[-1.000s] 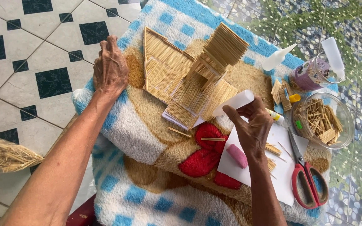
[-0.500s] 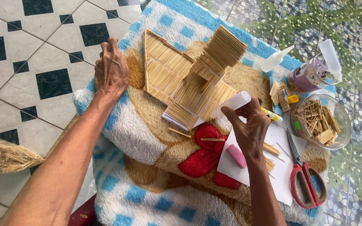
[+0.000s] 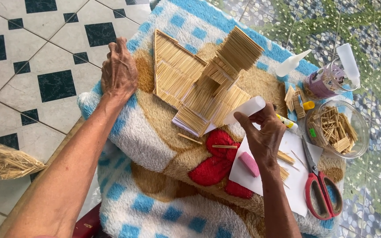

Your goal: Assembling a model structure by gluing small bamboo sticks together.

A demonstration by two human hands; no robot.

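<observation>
Fingers of our right hand (image 3: 264, 134) clasp the white bottle (image 3: 245, 109), its long axis aimed up-left at the stick house (image 3: 208, 83); our left hand (image 3: 119, 70) rests flat, fingers released, farther left.

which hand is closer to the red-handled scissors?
Right. The right hand, gripping a white glue bottle, sits just left of the scissors on the white paper. The left hand rests flat on the blanket, beyond the stick house.
</observation>
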